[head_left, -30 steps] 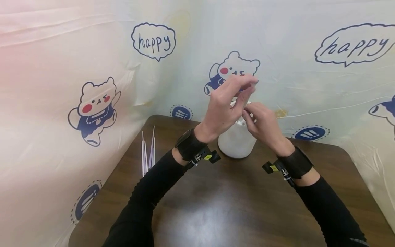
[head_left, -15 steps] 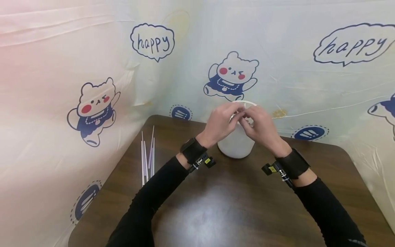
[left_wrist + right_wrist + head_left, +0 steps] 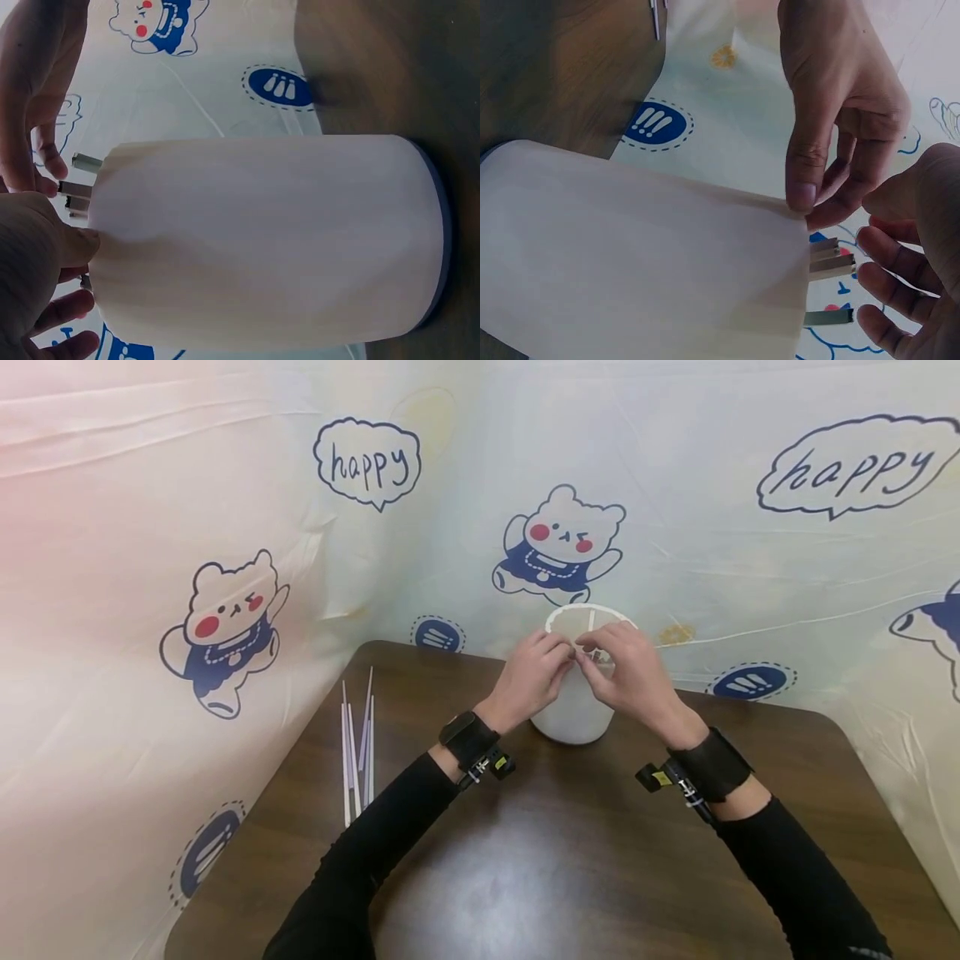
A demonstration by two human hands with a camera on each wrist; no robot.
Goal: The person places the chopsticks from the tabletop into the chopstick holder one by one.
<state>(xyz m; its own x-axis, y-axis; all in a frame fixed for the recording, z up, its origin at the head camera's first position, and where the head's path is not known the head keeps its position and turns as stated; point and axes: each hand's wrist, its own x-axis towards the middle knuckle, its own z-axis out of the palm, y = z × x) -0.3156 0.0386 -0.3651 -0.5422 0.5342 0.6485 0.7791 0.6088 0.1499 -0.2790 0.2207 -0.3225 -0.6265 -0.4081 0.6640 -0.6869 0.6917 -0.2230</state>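
A tall white cylindrical container (image 3: pixel 573 714) with an open top and a dark base stands on the brown table. My left hand (image 3: pixel 525 683) is at its near rim; in the right wrist view the left thumb (image 3: pixel 802 195) lies on the wall with a finger curled behind the edge. My right hand (image 3: pixel 628 675) is beside it, thumb and index tips close to the left fingertips, its other fingers (image 3: pixel 889 289) loosely bent; I cannot tell whether it pinches something. Several flat narrow strips (image 3: pixel 77 187) stick out above the rim.
Several thin white and purple sticks (image 3: pixel 348 760) lie on the table (image 3: pixel 480 877) at the left. A printed cloth (image 3: pixel 450 510) with cartoon bears and "happy" bubbles surrounds the table behind and on both sides.
My left hand came down from above the container, where thumb and fingers were drawn together, to its rim by the right hand. Both hands then shifted slightly lower, uncovering more of the rim.
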